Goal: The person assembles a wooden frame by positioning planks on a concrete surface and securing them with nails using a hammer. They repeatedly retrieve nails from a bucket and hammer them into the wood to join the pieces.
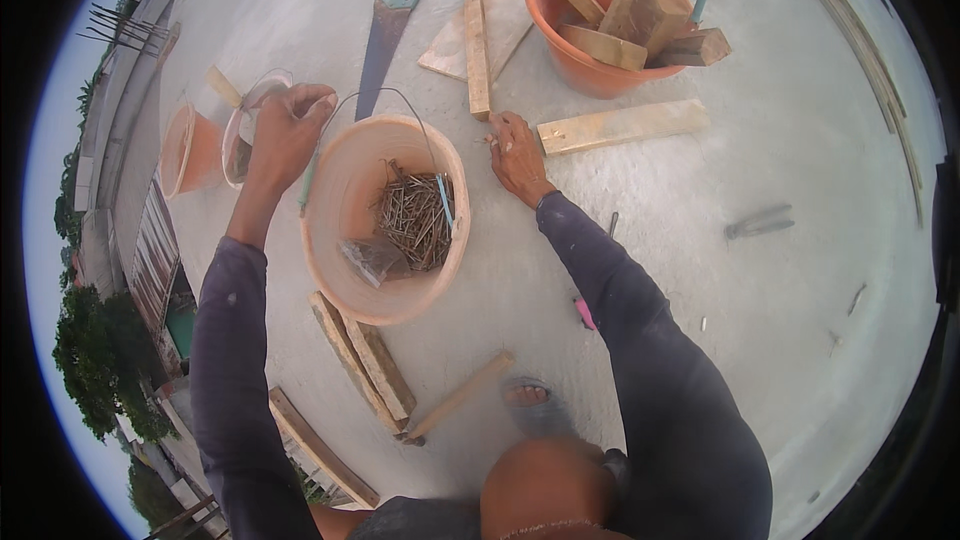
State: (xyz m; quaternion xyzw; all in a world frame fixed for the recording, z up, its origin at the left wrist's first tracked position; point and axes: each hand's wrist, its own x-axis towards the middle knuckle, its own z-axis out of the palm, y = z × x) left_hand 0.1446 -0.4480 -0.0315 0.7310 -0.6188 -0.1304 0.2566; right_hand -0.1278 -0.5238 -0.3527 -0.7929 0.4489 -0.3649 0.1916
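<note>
Beyond the left edge of a grey concrete floor (pixel 650 270), trees (pixel 95 350) and low structures show under pale sky. Standing on the floor, left to right, are a small orange pail (pixel 198 155), a whitish tub (pixel 232 132), and a pale orange bucket (pixel 345 190) with nails (pixel 415 220) inside. Past it lie a saw (pixel 382 45), a wooden strip (pixel 477 55), a short plank (pixel 620 127) near a basin (pixel 590 78) of wood blocks (pixel 655 18), and pliers (pixel 760 221).

The left hand (pixel 290 125) is raised beside the bucket's upper left rim, thumb and fingers drawn together; I cannot tell whether they pinch anything. Reaching past the bucket's right side, the right hand (pixel 518 155) has its fingers bent close to the strip's near end, its grip unclear.
</note>
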